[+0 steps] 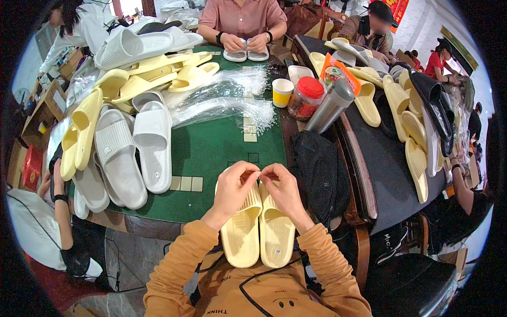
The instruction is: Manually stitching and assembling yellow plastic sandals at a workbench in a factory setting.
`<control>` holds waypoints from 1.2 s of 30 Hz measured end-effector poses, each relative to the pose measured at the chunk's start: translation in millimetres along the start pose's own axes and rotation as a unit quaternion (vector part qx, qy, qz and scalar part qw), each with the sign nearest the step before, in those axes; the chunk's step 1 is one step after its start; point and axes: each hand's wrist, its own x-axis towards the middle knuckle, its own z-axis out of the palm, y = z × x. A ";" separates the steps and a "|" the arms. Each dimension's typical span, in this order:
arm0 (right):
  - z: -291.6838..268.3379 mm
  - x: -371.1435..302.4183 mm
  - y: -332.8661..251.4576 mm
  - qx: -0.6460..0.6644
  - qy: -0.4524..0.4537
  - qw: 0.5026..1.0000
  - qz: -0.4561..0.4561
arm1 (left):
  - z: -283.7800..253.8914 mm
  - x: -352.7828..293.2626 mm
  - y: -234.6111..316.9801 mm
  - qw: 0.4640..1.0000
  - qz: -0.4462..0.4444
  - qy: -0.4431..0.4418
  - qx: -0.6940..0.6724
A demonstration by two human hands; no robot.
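Plainly, the head view shows a pair of pale yellow slippers [241, 240] at the near edge of the green desk [203, 158], close against the person's body. They lie side by side, soles down, toes pointing away, with ridged straps and a small pale sticker on the right one's footbed. The left hand [231, 189] and right hand [282, 189] meet over the straps and hide much of the toe ends. Their fingers [272, 171] are drawn into narrow pinches, tip near tip; whether anything thin is between them, I cannot tell.

A black cord [249, 285] runs below the heels. Just to the right sits a black mesh bag [320, 171], and beyond it a steel tumbler [331, 105], a red-lidded jar [305, 99] and a yellow-and-white cup [282, 94]. Clear plastic strands [222, 112] lie ahead. Large grey slippers [117, 153] lean at the left beside heaped yellow ones. Across the desk, a co-worker's hands [231, 42] touch a small grey pair [246, 54].
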 end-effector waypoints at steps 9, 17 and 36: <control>-0.9 -1.3 -5.1 0.006 0.006 1.000 -0.012 | 1.5 0.0 -3.8 1.000 0.000 -0.003 0.002; -0.8 -1.2 -6.6 0.019 0.010 1.000 -0.011 | 2.6 1.0 -6.8 1.000 0.013 -0.008 0.011; 0.8 -1.1 -3.8 0.028 0.015 0.999 -0.012 | -0.6 1.2 -3.2 1.000 -0.007 -0.013 0.021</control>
